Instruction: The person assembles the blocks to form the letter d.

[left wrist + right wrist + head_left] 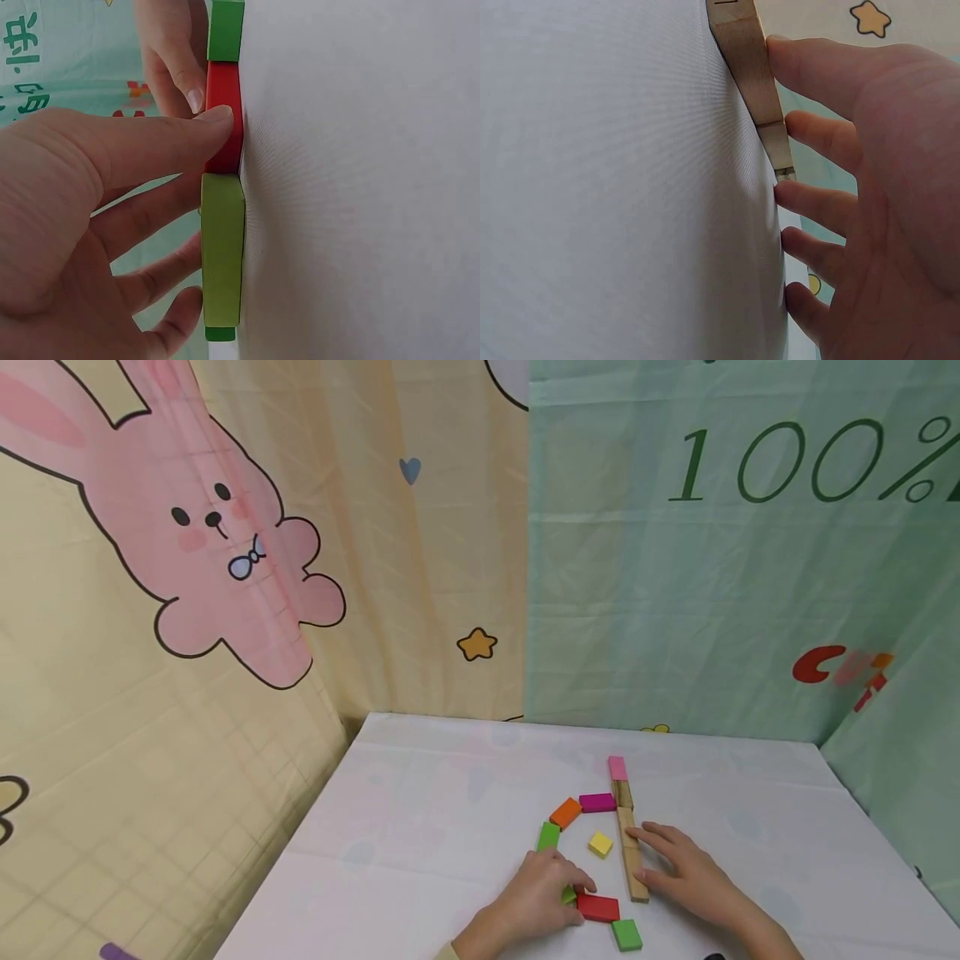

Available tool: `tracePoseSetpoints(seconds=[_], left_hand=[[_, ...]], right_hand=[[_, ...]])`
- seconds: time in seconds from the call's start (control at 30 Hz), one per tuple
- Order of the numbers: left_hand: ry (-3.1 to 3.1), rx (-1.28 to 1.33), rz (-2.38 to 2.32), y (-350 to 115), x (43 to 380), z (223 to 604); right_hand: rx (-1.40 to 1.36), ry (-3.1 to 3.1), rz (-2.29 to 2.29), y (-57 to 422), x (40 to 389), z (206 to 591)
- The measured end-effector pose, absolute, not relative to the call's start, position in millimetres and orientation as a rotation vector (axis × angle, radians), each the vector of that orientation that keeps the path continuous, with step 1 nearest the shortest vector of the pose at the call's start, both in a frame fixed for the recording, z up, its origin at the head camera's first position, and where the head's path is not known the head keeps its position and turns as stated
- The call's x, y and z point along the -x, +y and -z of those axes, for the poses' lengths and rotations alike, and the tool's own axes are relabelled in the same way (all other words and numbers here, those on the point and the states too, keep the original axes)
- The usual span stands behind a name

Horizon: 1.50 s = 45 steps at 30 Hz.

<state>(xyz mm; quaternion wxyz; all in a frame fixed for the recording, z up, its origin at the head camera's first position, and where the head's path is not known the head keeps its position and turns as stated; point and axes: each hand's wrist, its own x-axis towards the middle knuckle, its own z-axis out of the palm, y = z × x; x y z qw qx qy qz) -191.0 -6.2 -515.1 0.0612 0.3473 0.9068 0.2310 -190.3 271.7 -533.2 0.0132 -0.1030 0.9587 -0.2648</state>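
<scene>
My left hand (pixel 528 893) pinches a red block (pixel 598 907); its thumb lies on the near face and the fingers reach behind. Beside that hand is a yellow-green block (pixel 223 251), abutting the red one and partly hidden in the head view. A green block (pixel 627 935) touches the red block's other end. My right hand (pixel 693 872) rests its thumb and index fingertip against the right side of a row of plain wooden blocks (pixel 632 856), its fingers fairly straight. A pink block (pixel 617 767) and a darker wooden block (pixel 622 793) top that row.
A magenta block (pixel 597 802), an orange block (pixel 566 812) and another green block (pixel 548 837) curve leftward from the wooden row. Inside the curve sits a yellow cube (pixel 600 844). A white cloth covers the table (pixel 405 827), with printed curtains (pixel 442 568) behind.
</scene>
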Motion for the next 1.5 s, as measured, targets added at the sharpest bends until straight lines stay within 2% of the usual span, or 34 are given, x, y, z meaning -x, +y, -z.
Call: tracePoseSetpoints(seconds=[1.2, 1.5], left_hand=[[2.656, -1.315, -0.484, -25, 196, 508], [2.662, -1.273, -0.571, -24, 198, 509]], right_hand=[[0.313, 2.997, 0.809, 271, 190, 536], [0.316, 2.994, 0.818, 273, 193, 537]])
